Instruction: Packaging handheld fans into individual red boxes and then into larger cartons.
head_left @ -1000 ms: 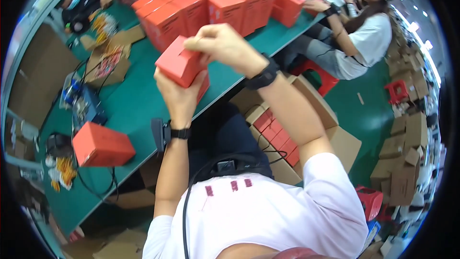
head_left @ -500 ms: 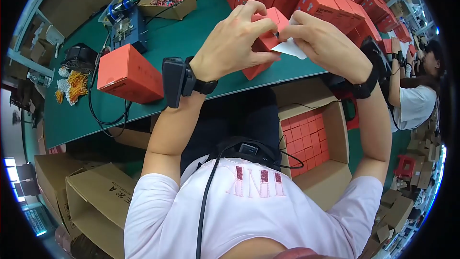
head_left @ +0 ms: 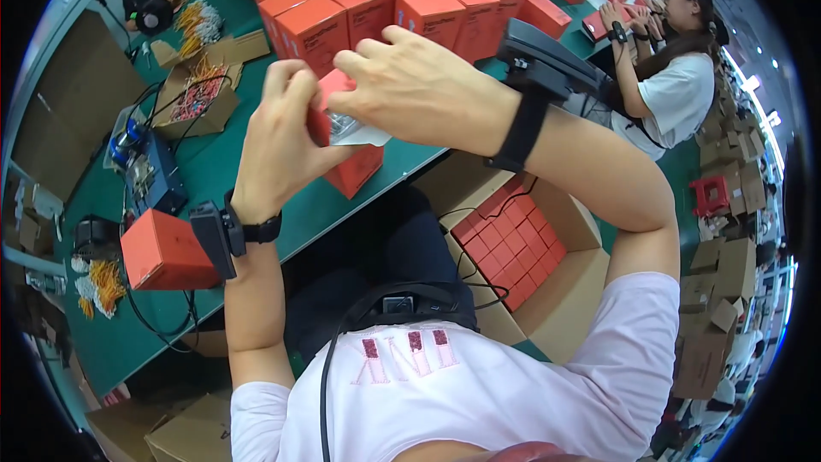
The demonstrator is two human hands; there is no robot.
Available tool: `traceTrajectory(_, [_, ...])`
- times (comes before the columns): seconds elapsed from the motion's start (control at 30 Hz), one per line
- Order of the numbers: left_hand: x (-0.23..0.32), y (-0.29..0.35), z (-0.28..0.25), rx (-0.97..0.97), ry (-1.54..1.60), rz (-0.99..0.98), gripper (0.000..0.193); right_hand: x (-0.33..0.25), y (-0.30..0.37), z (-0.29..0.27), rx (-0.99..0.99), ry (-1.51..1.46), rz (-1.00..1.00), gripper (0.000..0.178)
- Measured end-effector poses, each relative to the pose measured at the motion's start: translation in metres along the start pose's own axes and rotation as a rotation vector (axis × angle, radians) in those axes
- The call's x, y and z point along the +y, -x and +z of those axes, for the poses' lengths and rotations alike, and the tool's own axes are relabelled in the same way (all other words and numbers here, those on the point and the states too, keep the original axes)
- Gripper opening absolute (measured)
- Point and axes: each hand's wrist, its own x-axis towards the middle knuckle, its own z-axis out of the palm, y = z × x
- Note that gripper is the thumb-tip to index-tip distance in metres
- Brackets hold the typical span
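Observation:
A red carton (head_left: pixel 357 173) is between my hands above the green table's near edge, tilted, its top end partly open. My left hand (head_left: pixel 278 141) is closed on it from the left, with the thumb along the near side and bent fingers over the far side. Over the open end, my right hand (head_left: pixel 406 81) has its fingers curled and closed; their tips are hidden. Below them show a white flap (head_left: pixel 369 136) and crinkled, shiny clear plastic (head_left: pixel 344 126). A second red carton (head_left: pixel 167 252) stands on the table beside my left wrist.
Many red cartons (head_left: pixel 316 21) are packed in rows at the back. An open cardboard box (head_left: pixel 569 287) by my lap holds small red boxes. Left lie a parts box (head_left: pixel 201 111), a blue device (head_left: pixel 154 184), wire bundles (head_left: pixel 107 284) and black cables. A co-worker (head_left: pixel 667 77) works at right.
The view has swung toward the right. My right hand has moved from pinching the white flap to lying over the carton's open end, where clear plastic now shows. My left hand keeps hold.

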Motion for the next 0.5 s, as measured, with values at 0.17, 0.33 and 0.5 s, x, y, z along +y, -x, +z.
traceTrajectory(0.17, [-0.018, 0.027, 0.055, 0.505, 0.16, 0.116, 0.06, 0.005, -0.004, -0.006, 0.043, 0.313, -0.071, 0.016])
traceTrajectory(0.33, [-0.006, 0.025, 0.087, 0.426, 0.502, 0.045, 0.075, 0.031, -0.002, 0.007, 0.054, -0.003, -0.146, 0.016])
traceTrajectory(0.5, [-0.004, 0.014, 0.078, 0.356, 0.067, 0.245, 0.062, 0.045, 0.003, 0.003, -0.227, -0.404, 0.206, 0.028])
